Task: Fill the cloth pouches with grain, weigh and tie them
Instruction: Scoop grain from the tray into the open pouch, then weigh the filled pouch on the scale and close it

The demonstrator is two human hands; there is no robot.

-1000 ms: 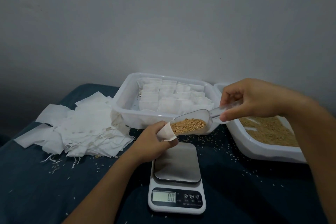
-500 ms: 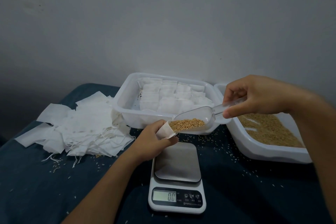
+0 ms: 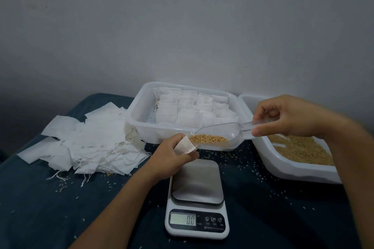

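Observation:
My left hand holds a small white cloth pouch with its mouth open, just above the far edge of the scale. My right hand grips the handle of a clear plastic scoop that carries golden grain. The scoop's tip rests at the pouch mouth. The scale's steel platform is bare and its display reads 0.0. A white tub of loose grain stands at the right, partly hidden by my right arm.
A heap of flat empty pouches with loose strings lies at the left on the dark blue cloth. A white tub holding several rows of filled pouches stands behind the scale. Spilled grains dot the cloth around the scale.
The scoop handle has risen and the scoop has tilted toward the pouch. The grain has slid toward the scoop's tip. My left hand has stayed nearly still.

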